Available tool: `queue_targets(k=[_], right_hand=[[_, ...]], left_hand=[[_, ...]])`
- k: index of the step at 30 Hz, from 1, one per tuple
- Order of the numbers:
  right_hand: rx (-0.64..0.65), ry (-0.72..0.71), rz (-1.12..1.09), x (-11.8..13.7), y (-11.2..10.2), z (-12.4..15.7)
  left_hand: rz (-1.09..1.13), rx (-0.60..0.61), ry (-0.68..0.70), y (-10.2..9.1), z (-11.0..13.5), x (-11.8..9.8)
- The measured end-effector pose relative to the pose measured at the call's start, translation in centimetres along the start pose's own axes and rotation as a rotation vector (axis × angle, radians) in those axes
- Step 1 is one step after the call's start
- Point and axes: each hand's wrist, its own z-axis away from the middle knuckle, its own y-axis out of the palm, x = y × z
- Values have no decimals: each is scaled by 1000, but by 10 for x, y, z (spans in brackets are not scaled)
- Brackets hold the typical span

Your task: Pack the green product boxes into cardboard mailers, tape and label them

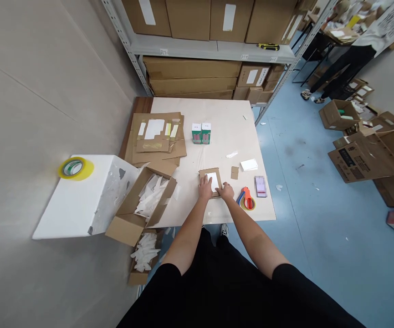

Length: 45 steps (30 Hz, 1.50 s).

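A small flat piece of brown cardboard [202, 173] lies near the front of the white table, with a white label [213, 181] on its face. My left hand [205, 187] rests on the label's left side, its fingers laid flat. At the cardboard's lower right edge is my right hand [226, 191], fingers apart and thumb reaching toward the label. To the right are a small brown cardboard scrap [234, 172], a stack of white labels [249, 165], an orange and blue tape dispenser [247, 199] and a purple-and-white pack [260, 187].
Two green-and-white boxes [201, 133] stand at mid-table. Flattened cardboard [159, 145] is stacked at left, near an open carton [125, 228] of white scraps. Yellow tape [76, 168] sits on a white block [77, 200]. Shelving [197, 48] stands behind; a person [350, 64] is at far right.
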Motion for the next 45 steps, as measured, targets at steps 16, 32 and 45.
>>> queue_targets(k=[16,32,45], right_hand=[[-43,-289,-499,43,40,46],[157,-294,-853,66,24,61],[300,-835,-921,109,-63,116]], left_hand=[[546,-182,-301,-41,39,103],[1111,-202,-109,-67,72,79],[1048,-697,59,-133,180,-3]])
